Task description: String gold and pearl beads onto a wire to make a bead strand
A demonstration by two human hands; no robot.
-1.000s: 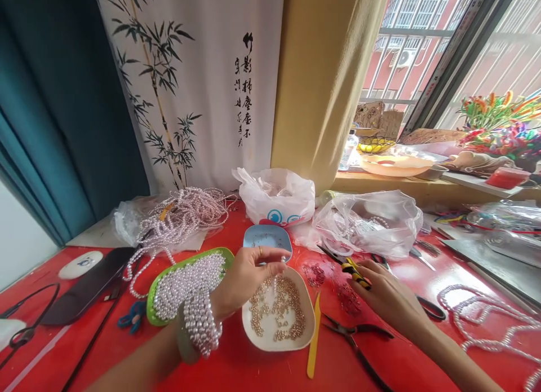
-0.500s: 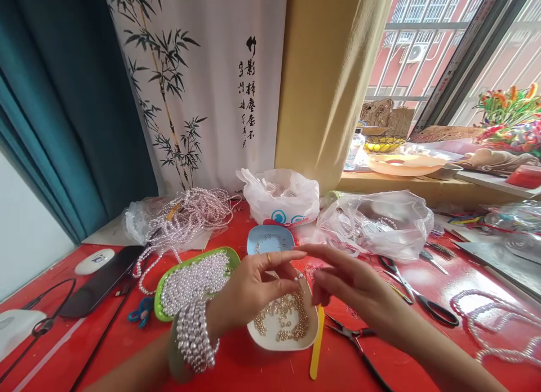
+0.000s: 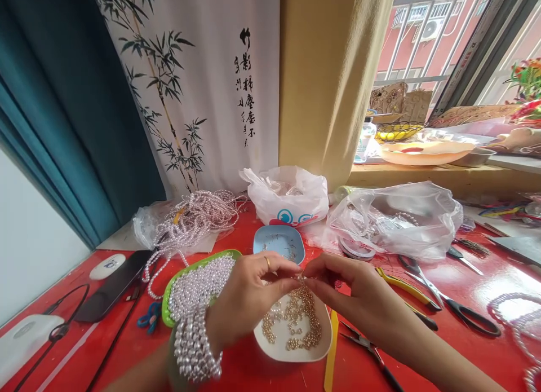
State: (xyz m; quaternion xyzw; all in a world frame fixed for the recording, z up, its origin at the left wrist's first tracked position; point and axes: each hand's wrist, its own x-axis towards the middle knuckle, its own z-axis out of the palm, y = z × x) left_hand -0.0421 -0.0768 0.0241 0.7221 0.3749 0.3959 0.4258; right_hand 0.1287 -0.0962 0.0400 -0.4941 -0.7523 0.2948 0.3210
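Note:
Above a white dish [image 3: 270,349] of gold beads [image 3: 310,318], my two hands meet at the fingertips. My left hand [image 3: 256,287], wearing a ring and a wrapped pearl bracelet [image 3: 195,347], is closed in a pinch on a tiny bead [image 3: 300,277]. My right hand [image 3: 353,285] pinches at the same spot with thumb and forefinger; what exactly lies between its fingers is too small to make out. Left of the dish, a green tray [image 3: 165,307] holds loose pearl beads [image 3: 198,287]. Behind is a blue dish [image 3: 276,234] with small bits in it.
Pliers [image 3: 367,347] and a yellow stick [image 3: 332,352] lie right of the dish. Farther right are yellow-handled pliers [image 3: 406,287], scissors [image 3: 469,316] and pearl strands [image 3: 515,313]. Plastic bags [image 3: 287,197] and heaped pearl strands [image 3: 198,211] stand along the back; a black phone-like slab [image 3: 112,285] lies left.
My right hand's fingers have come down from above the left and closed in a pinch at the left fingertips. The camera view has shifted a little, so the table items appear displaced.

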